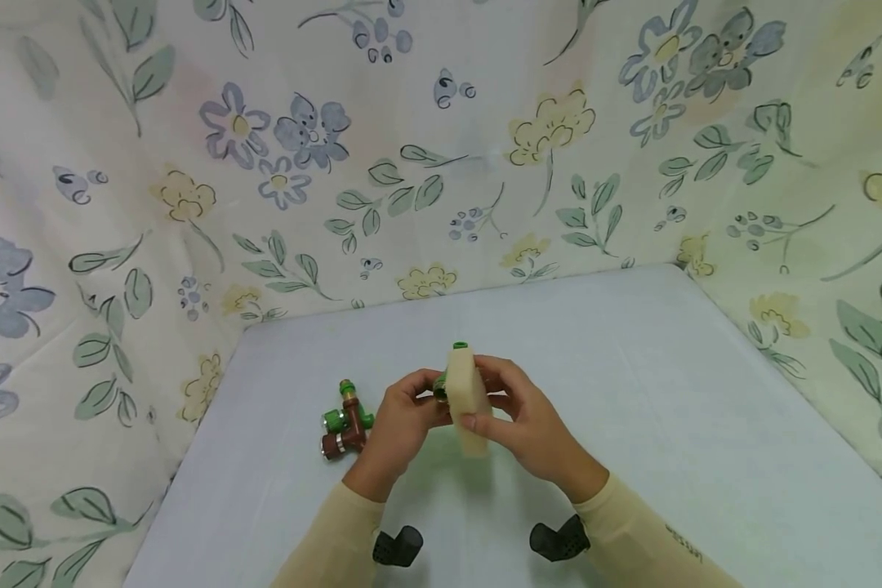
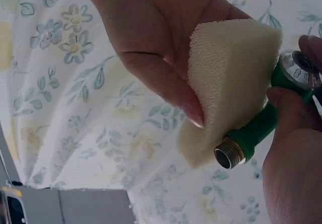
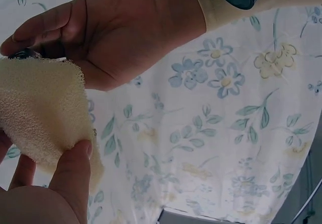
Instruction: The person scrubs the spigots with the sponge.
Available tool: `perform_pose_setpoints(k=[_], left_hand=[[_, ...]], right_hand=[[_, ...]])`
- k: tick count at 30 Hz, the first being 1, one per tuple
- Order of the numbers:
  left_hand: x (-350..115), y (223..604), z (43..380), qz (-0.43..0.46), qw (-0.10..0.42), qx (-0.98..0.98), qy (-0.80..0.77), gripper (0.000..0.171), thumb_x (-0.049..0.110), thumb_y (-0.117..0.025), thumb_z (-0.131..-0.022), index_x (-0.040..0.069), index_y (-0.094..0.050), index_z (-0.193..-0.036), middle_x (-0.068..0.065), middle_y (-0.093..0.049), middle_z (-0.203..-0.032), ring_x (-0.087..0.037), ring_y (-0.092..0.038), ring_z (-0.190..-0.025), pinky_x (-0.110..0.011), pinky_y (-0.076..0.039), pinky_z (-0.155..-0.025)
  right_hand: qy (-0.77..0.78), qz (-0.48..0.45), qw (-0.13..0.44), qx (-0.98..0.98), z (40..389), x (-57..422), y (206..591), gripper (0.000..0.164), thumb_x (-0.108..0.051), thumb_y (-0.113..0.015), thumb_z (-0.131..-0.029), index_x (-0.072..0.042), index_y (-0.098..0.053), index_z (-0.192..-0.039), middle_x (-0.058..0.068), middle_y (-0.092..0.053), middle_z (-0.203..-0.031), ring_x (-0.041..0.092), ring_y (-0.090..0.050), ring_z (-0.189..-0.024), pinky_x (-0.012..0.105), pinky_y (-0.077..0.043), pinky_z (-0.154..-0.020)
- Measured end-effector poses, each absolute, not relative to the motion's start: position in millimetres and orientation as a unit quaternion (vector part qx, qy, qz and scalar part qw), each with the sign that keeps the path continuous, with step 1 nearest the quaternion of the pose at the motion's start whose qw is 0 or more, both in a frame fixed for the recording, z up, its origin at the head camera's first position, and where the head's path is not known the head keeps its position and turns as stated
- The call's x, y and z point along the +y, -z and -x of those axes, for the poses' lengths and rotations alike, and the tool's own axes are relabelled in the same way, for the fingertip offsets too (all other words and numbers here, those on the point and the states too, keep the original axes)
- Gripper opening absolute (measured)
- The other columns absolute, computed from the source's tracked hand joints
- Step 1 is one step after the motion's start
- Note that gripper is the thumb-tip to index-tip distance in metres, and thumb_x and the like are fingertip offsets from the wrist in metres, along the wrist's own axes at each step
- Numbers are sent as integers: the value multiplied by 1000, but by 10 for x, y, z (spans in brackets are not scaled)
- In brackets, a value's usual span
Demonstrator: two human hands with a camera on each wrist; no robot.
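Observation:
Near the middle of the table, my left hand (image 1: 404,420) holds a green pipe fitting (image 2: 260,127) with its thumb and fingers. The fitting has a threaded metal end and a silver-faced round cap. My right hand (image 1: 531,418) grips a cream sponge block (image 1: 466,396), thumb on the near face and fingers behind. Against the fitting's side lies the sponge, hiding most of it in the head view. In the right wrist view the sponge (image 3: 43,108) covers nearly all of the fitting.
Dark red and green pipe fittings (image 1: 349,425) lie on the white table (image 1: 632,392), left of my left hand. A floral cloth (image 1: 426,204) hangs behind and around the table. Black mounts (image 1: 398,547) stick out from both wrists.

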State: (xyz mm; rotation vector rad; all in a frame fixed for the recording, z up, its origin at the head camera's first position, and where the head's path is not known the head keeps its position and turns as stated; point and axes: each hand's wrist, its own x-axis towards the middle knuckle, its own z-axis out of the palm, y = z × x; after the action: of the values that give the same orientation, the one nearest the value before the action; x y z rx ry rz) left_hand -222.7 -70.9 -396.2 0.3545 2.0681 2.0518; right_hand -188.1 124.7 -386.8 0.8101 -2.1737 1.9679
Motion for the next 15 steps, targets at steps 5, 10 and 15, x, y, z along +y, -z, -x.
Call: perform_pose_setpoints(k=[5,10,15], left_hand=[[-710,3959,2205,-123,110,698,-697,15,3,-61,-93,3,-64,-107,-16,-60,-110,-27,-66,-97,-42,-55,-82],[-716,3964,2191,-143,119,686,-703,19,6,-66,-91,0,-63,-108,-18,-57,-110,-29,-66,-95,-45,-54,-82],[-712,3949,2177,-155,129,675,-710,18,6,-66,-91,0,-63,-108,-19,-57,-108,-32,-66,-94,-47,-53,-82]], right_hand=[[-638,-247,55,-727,1882,1253,3879,60,-7,-69,-88,-12,-41,-141,5,-48,-128,26,-49,-112,51,-44,-94],[-625,-216,67,-747,1899,1270,3897,57,-10,-68,-89,-9,-42,-140,7,-48,-127,28,-49,-112,52,-44,-93],[-618,-191,74,-759,1995,1311,4026,57,-19,-71,-89,-16,-44,-140,4,-48,-126,25,-50,-112,51,-44,-92]])
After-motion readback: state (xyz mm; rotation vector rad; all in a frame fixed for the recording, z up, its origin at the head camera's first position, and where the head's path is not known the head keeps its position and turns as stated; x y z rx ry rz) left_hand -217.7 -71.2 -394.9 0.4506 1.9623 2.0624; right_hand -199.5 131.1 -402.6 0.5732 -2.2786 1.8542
